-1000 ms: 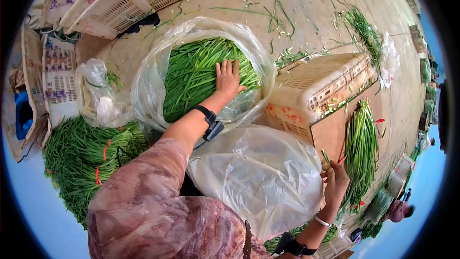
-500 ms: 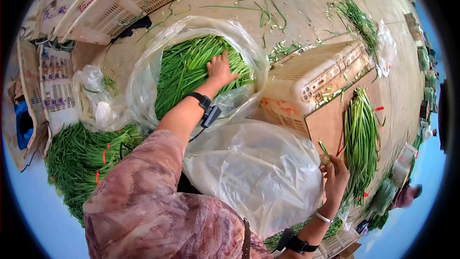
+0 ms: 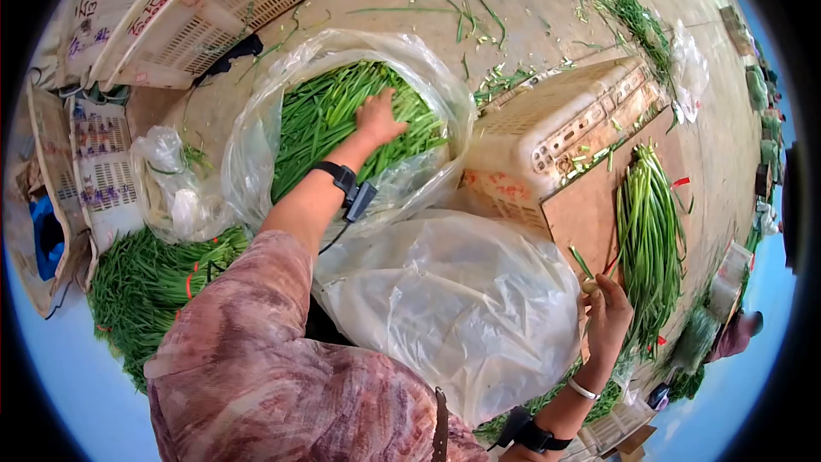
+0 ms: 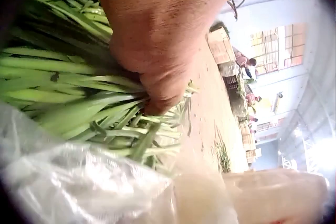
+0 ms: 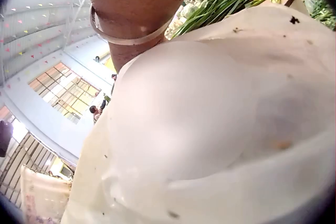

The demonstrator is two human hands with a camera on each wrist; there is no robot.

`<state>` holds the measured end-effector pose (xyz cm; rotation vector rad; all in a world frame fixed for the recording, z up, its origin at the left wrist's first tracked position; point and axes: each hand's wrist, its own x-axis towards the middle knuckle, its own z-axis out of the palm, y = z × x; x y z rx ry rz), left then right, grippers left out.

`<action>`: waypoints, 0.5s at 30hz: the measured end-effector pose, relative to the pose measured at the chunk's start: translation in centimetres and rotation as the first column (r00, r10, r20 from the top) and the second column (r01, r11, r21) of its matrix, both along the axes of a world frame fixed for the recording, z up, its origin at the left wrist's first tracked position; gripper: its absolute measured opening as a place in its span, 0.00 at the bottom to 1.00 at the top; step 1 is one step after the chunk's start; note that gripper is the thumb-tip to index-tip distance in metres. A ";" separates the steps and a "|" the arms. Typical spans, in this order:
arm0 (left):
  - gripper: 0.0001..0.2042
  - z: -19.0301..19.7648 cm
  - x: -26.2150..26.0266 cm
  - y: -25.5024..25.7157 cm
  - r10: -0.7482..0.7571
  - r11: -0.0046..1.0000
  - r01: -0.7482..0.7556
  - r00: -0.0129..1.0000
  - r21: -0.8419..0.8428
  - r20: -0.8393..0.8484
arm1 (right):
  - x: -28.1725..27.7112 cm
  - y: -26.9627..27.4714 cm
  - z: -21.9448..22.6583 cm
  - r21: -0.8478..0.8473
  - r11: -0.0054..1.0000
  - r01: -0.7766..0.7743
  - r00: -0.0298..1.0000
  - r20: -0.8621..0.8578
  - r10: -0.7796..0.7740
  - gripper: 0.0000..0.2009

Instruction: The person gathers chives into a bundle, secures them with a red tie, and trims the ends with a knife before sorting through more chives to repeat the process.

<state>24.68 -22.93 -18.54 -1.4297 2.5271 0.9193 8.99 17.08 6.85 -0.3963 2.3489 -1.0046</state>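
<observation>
My left hand (image 3: 376,117) rests on cut garlic chives (image 3: 321,124) heaped in a large clear plastic bag (image 3: 252,141), fingers spread across the stalks and thumb out to the right. The left wrist view has the hand (image 4: 163,50) low over the pale stalk ends (image 4: 163,134), its fingertips among the leaves. At the right, my right hand (image 3: 609,312) pinches a small pale thing with a green sliver (image 3: 581,261); its kind I cannot tell. Close by, a bundle of chives (image 3: 650,239) lies on a brown board (image 3: 586,192). The right wrist view hides the fingers behind whitish plastic (image 5: 210,113).
Clear plastic (image 3: 453,299) covers my lap. An upturned crate (image 3: 522,137) stands between bag and board. Chive bundles (image 3: 145,299) with red ties are piled at the left, near white crates (image 3: 214,13). Loose chives (image 3: 637,21) lie on the floor.
My left hand has slid left and slightly up over the chives, with its fingers less straight than before. The right hand keeps its pinch beside the board. The view has shifted slightly.
</observation>
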 end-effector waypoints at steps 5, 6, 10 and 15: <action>0.37 -2.4 -1.0 3.9 0.025 0.953 -0.047 0.997 -0.299 -0.076 | 0.3 -1.0 0.1 0.057 0.997 -0.051 0.997 -0.059 0.054 0.12; 0.36 -2.4 -1.0 3.9 0.011 0.953 -0.033 0.997 -0.300 -0.077 | 0.5 -1.4 0.5 0.064 0.995 -0.071 0.995 -0.067 0.076 0.12; 0.30 -3.1 0.2 1.7 0.057 0.971 -0.120 0.956 -0.206 -0.289 | 0.1 -1.7 1.4 0.011 0.996 -0.085 0.986 -0.141 0.085 0.12; 0.28 -0.4 4.3 -2.7 0.285 0.938 -0.094 0.757 0.333 -0.588 | 0.6 -3.1 3.1 -0.074 0.994 -0.078 0.977 -0.204 0.062 0.11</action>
